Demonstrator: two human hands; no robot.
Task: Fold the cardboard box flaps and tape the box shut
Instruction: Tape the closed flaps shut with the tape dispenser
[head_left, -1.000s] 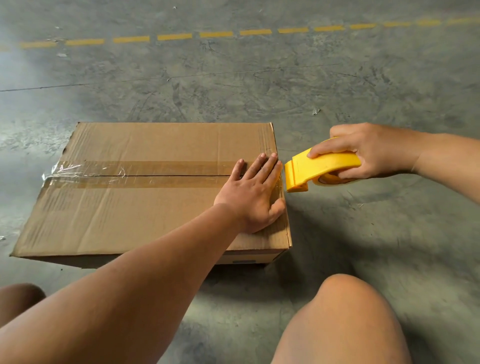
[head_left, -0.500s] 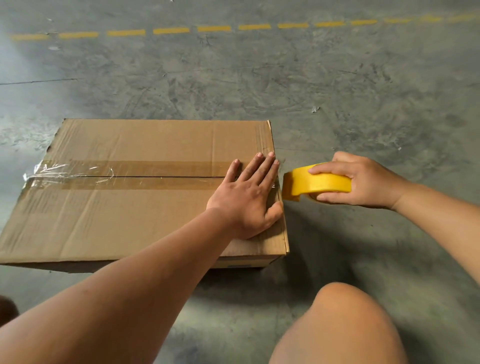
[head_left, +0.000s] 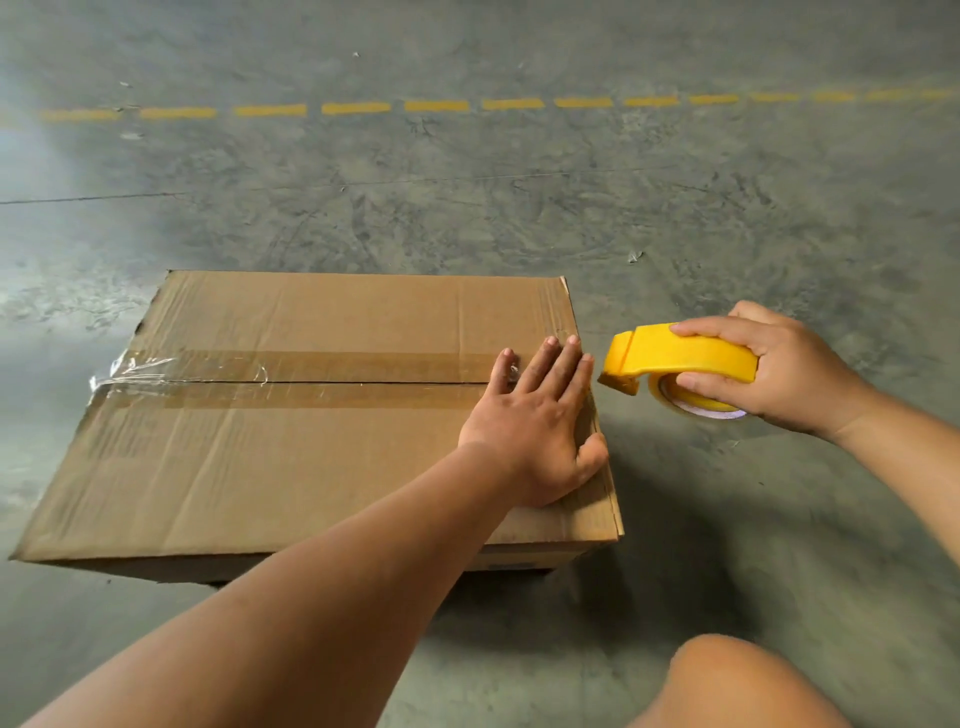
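A brown cardboard box (head_left: 291, 452) lies on the concrete floor with its top flaps closed. Clear tape (head_left: 311, 370) runs along the centre seam and wrinkles over the left edge. My left hand (head_left: 540, 431) lies flat on the box top at its right end, fingers spread over the seam. My right hand (head_left: 774, 374) grips a yellow tape dispenser (head_left: 680, 358) just off the box's right edge, its blade end pointing at the seam. The dispenser is a small gap away from my left fingertips.
Grey concrete floor (head_left: 519, 208) surrounds the box. A dashed yellow line (head_left: 358, 107) runs across the floor at the back. My bare knee (head_left: 737, 686) shows at the bottom right, close to the box's near right corner.
My right hand dipped with the dispenser beside the box's right edge, then rose a little and stays just off that edge. My left hand has kept pressing on the box top.
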